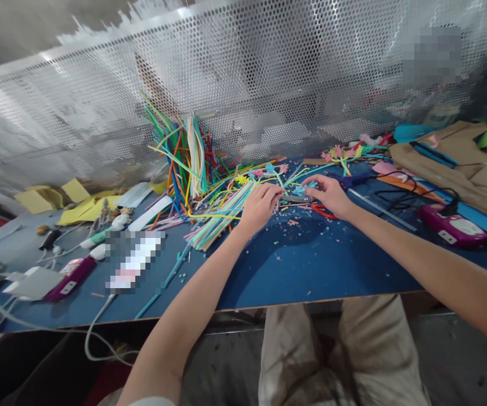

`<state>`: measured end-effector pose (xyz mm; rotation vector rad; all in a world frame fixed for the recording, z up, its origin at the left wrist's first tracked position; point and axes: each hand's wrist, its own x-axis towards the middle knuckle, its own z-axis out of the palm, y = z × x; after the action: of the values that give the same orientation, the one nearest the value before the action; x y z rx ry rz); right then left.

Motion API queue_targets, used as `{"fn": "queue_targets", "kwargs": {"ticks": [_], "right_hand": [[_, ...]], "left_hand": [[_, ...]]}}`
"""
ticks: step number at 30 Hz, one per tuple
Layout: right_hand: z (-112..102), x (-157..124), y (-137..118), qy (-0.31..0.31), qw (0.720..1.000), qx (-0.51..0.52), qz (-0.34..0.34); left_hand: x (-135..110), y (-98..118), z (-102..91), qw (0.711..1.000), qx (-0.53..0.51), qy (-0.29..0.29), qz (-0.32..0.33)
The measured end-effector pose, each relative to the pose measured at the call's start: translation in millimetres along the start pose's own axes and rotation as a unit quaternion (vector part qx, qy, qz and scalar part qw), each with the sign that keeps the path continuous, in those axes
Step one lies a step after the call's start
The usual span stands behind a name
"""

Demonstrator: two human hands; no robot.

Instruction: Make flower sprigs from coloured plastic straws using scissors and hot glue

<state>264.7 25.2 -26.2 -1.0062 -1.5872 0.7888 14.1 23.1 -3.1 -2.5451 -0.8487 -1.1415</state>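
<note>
Both my arms reach forward over the blue table (311,265). My left hand (261,203) rests with fingers curled beside a heap of coloured straws (222,211), its fingertips near a small blue straw flower (305,189). My right hand (330,194) lies just to the right, fingers bent down over a grey tool (296,198) and red-handled scissors (322,211). What either hand pinches is too small to make out. Tiny coloured offcuts (290,223) dot the table below the hands.
A tall bundle of straws (184,152) leans on the perforated metal screen (247,73). Finished straw flowers (342,153) lie at the back right. A pink device (455,225) with a black cable sits right. Cardboard (459,163), yellow paper (83,208), and white cables (95,332) lie around.
</note>
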Motion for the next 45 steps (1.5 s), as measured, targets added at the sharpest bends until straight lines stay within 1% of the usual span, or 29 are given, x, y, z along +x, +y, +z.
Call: {"fn": "queue_targets", "kwargs": {"ticks": [2,3,4,5,7,10,13,15,18,20,22,24,27,32,35,40,45], "right_hand": [[-2,0,0,-0.061,0.997,-0.035,0.001],[-3,1,0,-0.080,0.995,-0.056,-0.006],[-4,1,1,-0.084,0.993,-0.077,-0.019],[-5,2,2,-0.074,0.992,-0.097,-0.036],[-8,3,2,-0.032,0.988,-0.130,-0.080],[-10,3,-3,0.014,0.971,-0.173,-0.164],[-8,-2,-15,0.002,0.949,-0.203,-0.239],[-6,-6,-23,-0.022,0.944,-0.200,-0.262],[-1,-13,-34,-0.058,0.949,-0.173,-0.258],[2,-17,-42,-0.080,0.955,-0.146,-0.246],[4,-20,-48,-0.113,0.962,-0.111,-0.222],[5,-22,-51,-0.158,0.966,-0.079,-0.189],[5,-24,-52,-0.212,0.962,-0.062,-0.159],[10,-24,-48,-0.223,0.959,-0.073,-0.159],[14,-25,-47,-0.225,0.959,-0.065,-0.161],[15,-26,-49,-0.223,0.959,-0.061,-0.161],[15,-27,-50,-0.213,0.962,-0.063,-0.161]], "left_hand": [[-1,-2,1.6,1.000,-0.010,-0.004,0.012],[-2,-2,2.0,1.000,-0.018,-0.008,0.018],[-2,-3,2.3,0.999,-0.026,-0.013,0.023],[-2,-3,2.5,0.999,-0.036,-0.018,0.029],[-2,-2,2.7,0.997,-0.054,-0.028,0.038],[-1,-2,3.1,0.996,-0.072,-0.044,0.039],[-1,-3,2.7,0.995,-0.074,-0.058,0.031],[-3,-5,1.5,0.993,-0.079,-0.077,0.038],[-4,-7,-1.1,0.986,-0.106,-0.107,0.064],[-5,-7,-2.4,0.982,-0.129,-0.114,0.073],[-5,-8,-2.6,0.981,-0.138,-0.118,0.072],[-5,-9,-2.0,0.982,-0.130,-0.121,0.066],[-6,-11,-0.5,0.984,-0.118,-0.123,0.059],[-6,-9,1.4,0.983,-0.127,-0.114,0.062],[-6,-8,2.3,0.981,-0.134,-0.125,0.060],[-6,-6,2.2,0.981,-0.129,-0.136,0.042],[-5,-4,-0.4,0.982,-0.130,-0.132,0.046]]}}
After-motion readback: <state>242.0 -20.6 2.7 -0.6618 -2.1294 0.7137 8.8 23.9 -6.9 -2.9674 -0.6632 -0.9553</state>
